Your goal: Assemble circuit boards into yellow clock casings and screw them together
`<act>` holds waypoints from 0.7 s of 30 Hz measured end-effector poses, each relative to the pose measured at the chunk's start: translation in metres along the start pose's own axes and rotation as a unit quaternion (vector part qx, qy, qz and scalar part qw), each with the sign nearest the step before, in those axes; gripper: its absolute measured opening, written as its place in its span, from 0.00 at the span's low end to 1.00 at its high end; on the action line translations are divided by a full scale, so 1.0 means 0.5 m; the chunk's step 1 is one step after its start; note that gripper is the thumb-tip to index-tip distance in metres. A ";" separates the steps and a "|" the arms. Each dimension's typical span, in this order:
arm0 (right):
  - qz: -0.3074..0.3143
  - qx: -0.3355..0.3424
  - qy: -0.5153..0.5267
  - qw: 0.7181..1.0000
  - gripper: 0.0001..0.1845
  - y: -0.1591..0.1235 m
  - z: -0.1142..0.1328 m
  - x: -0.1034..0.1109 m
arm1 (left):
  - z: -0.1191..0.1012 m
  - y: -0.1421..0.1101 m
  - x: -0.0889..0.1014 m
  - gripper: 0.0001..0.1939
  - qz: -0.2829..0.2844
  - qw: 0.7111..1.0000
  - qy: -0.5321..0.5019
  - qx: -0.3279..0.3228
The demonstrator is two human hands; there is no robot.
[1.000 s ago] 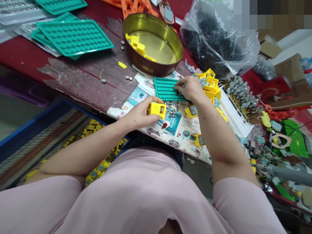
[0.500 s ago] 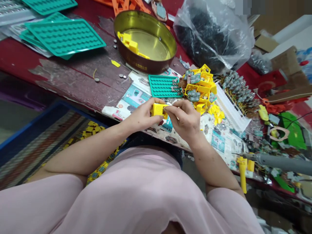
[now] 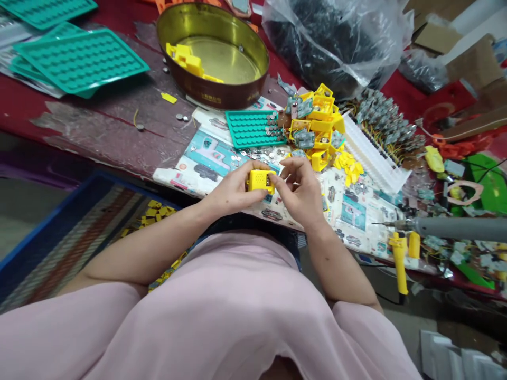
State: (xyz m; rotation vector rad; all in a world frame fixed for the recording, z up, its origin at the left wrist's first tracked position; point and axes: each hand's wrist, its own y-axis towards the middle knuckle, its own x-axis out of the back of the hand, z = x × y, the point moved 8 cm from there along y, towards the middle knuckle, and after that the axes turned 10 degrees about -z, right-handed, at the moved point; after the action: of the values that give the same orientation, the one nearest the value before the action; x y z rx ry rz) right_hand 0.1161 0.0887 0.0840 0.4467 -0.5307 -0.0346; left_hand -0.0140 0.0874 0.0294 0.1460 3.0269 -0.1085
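My left hand (image 3: 237,187) is closed around a small yellow plastic case (image 3: 259,180) with a dotted grid of holes on its face. At the case's right end is an opening with something metallic inside. My right hand (image 3: 299,190) has its thumb at that opening, its other fingers curled and raised beside it. Just beyond my hands lies a teal ribbed tray (image 3: 253,129) with small round button cells (image 3: 272,124) on its right part. Next to it is a pile of yellow cases with circuit boards (image 3: 317,124). Small flat yellow pieces (image 3: 348,168) lie nearby.
A round tin (image 3: 214,92) holds several yellow cases. Teal trays (image 3: 83,60) lie far left, a clear bag of dark material (image 3: 328,47) behind. A white rack (image 3: 376,158) and a yellow-handled tool (image 3: 399,264) are right. A blue-rimmed crate (image 3: 47,221) stands below left.
My right thumb and index finger, pinched together at the case's opening before, have moved apart, with the thumb still at the case. The camera view has shifted slightly.
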 end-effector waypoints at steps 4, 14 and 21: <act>-0.014 -0.143 0.108 0.984 0.21 -0.018 -0.057 0.027 | 0.011 -0.011 -0.035 0.30 0.052 0.992 -0.089 0.074; 0.005 -0.166 0.101 0.981 0.22 -0.112 -0.070 0.073 | 0.021 -0.015 -0.078 0.25 0.014 0.973 -0.174 0.148; -0.047 -0.053 0.021 0.997 0.22 -0.111 -0.032 0.080 | 0.021 -0.014 -0.107 0.22 -0.011 0.962 -0.214 0.169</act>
State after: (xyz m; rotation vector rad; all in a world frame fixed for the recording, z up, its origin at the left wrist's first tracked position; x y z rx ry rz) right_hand 0.1635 0.0391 0.0675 0.3681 -0.4642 -0.1434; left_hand 0.0391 0.0746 0.0256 0.1002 2.5549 -0.5808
